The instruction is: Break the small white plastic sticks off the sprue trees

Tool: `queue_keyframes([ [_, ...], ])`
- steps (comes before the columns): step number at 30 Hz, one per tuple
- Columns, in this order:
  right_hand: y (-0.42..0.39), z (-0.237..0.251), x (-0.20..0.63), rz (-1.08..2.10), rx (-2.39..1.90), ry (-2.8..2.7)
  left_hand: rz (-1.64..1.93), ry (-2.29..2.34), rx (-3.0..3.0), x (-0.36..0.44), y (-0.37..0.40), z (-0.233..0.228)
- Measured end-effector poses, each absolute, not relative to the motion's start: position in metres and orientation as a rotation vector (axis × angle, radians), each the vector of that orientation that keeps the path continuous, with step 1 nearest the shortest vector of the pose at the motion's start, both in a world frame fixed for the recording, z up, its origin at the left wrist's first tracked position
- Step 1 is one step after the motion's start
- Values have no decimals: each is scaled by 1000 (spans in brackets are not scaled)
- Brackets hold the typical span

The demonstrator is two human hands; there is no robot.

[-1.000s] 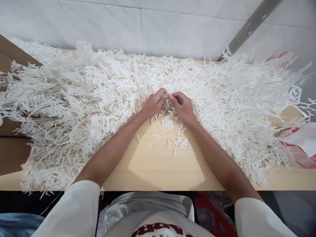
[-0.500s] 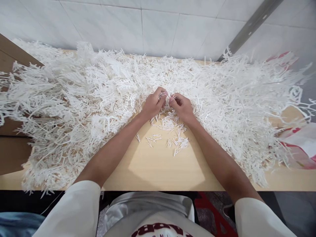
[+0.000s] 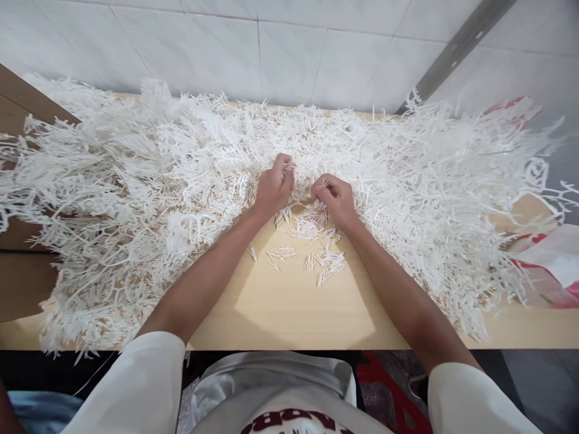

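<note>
A huge heap of white branching plastic sprues (image 3: 149, 181) covers most of a light wooden table (image 3: 289, 307). My left hand (image 3: 274, 187) is closed on a bit of white sprue at the heap's near edge. A hand's width to its right, my right hand (image 3: 332, 199) pinches a few small white plastic sticks. Below both hands lies a loose scatter of short detached white sticks (image 3: 312, 241) on the bare wood.
A white tiled wall (image 3: 271, 48) rises behind the table, with a grey metal rail (image 3: 456, 45) slanting at the upper right. A white and red plastic bag (image 3: 552, 265) lies at the right edge. A brown panel (image 3: 18, 283) stands at the left.
My hands were together, both on one sprue piece. Now they have drawn apart: the left moved up and left into the heap, the right slightly down.
</note>
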State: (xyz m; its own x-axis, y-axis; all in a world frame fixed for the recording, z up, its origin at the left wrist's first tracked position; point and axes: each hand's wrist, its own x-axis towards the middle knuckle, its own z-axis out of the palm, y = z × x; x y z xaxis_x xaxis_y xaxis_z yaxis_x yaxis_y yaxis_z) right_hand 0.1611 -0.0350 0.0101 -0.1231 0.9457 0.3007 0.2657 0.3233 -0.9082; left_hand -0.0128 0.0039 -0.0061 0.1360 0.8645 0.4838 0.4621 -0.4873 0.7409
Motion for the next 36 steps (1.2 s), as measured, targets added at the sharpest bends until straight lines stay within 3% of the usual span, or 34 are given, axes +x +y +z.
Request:
queue_keyframes([
  [14,-27,8,155,826,-1177,-1548,1003,1094,2187,-11,-3,3],
  [22,-27,8,154,684,-1138,-1748,1066,1233,2179,-8,-1,3],
  [27,-31,9,155,676,-1077,-1773,1332,1367,1830,-18,9,0],
  [36,-29,6,154,702,-1127,-1493,1126,1284,2241,-17,2,4],
])
